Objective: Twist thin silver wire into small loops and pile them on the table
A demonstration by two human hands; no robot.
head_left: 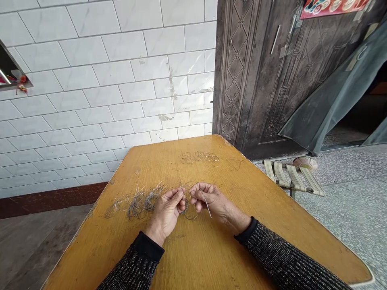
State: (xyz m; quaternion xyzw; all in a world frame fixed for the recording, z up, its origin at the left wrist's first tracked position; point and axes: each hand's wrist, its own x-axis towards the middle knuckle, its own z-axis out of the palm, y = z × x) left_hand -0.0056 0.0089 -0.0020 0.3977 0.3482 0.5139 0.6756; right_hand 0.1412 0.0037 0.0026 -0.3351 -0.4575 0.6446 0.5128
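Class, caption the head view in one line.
Both hands pinch thin wire over a wooden table, loose wire coils alongside.

Counter runs away from the person toward the wall w/ the door to the wall's right. Both hands sit mid-counter, close together: left hand just left of right hand, a wire loop between them, touching both. A straight wire lies across the right hand. Wire pile on the counter just left of the left hand. Finished rings lie farther back, near the far edge, well apart from the hands. Stool on the floor right of the counter, in front of the door. Curtain hangs right of the door. Shelf at far left on the wall.
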